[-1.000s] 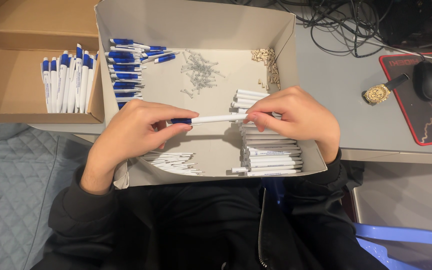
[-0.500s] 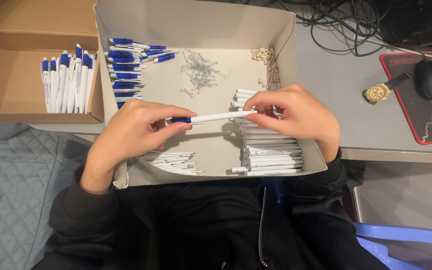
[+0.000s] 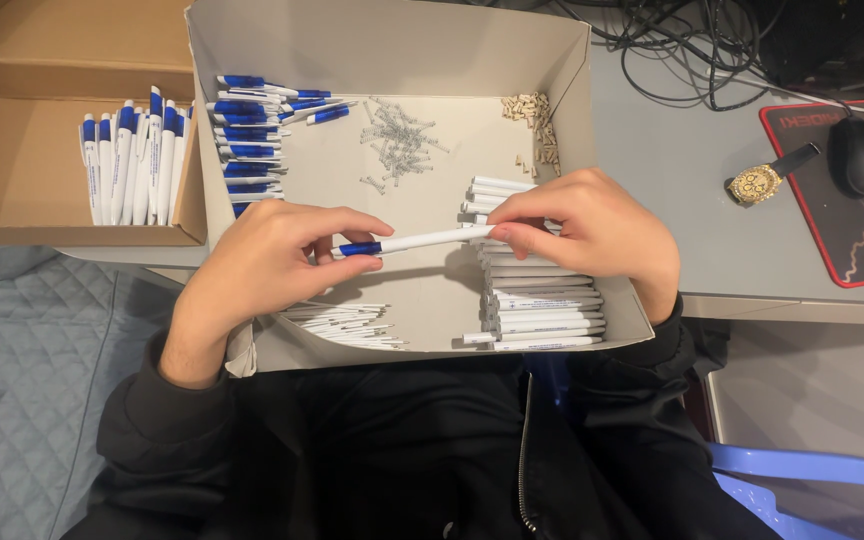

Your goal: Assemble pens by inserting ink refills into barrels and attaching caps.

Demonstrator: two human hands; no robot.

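Observation:
A white pen with a blue end (image 3: 414,241) is held level over a grey cardboard box (image 3: 392,40). My left hand (image 3: 262,265) pinches its blue end, my right hand (image 3: 592,235) pinches its white end. Inside the box lie blue pen parts (image 3: 252,125) at the back left, small metal springs (image 3: 397,140) in the middle, tan small pieces (image 3: 537,115) at the back right, white barrels (image 3: 542,305) stacked under my right hand and thin white refills (image 3: 342,325) at the front.
A brown cardboard box (image 3: 12,190) at the left holds assembled white and blue pens (image 3: 132,155). On the grey desk at the right lie a gold wristwatch (image 3: 757,182), a black mouse (image 3: 860,155) on a red-edged pad and tangled cables (image 3: 692,40). A blue chair edge (image 3: 812,470) shows below.
Both hands keep hold of the pen over the box; the fingers shift slightly along it. Nothing else has moved.

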